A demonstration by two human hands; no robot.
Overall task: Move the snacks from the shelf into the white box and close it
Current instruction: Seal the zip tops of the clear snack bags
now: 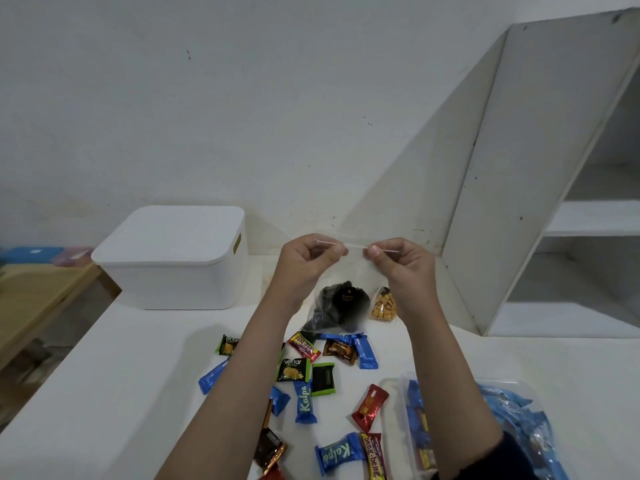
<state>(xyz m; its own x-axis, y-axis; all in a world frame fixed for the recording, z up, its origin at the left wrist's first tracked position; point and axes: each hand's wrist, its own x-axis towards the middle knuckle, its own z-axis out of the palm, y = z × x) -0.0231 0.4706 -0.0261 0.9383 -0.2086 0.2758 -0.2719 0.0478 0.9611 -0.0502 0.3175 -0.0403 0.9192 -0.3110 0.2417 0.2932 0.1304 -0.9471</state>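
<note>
Both hands hold a clear zip bag (341, 299) up above the worktop (138, 368); left hand (306, 259) and right hand (401, 261) each pinch its top seal strip. Dark snacks sit inside the bag. White box (173, 261), lid on, at worktop's far left corner. Loose snack packets (304, 401) scattered near the front edge. Shelf (540, 161) at far right.

"Kalpa" stands on two blue wrappers (304, 403) (337, 452), "Nextar" on a green packet (292, 369), and "beng-beng" on a red and yellow wrapper (373, 457). The black packet's (346, 301) print is too blurred to read.
</note>
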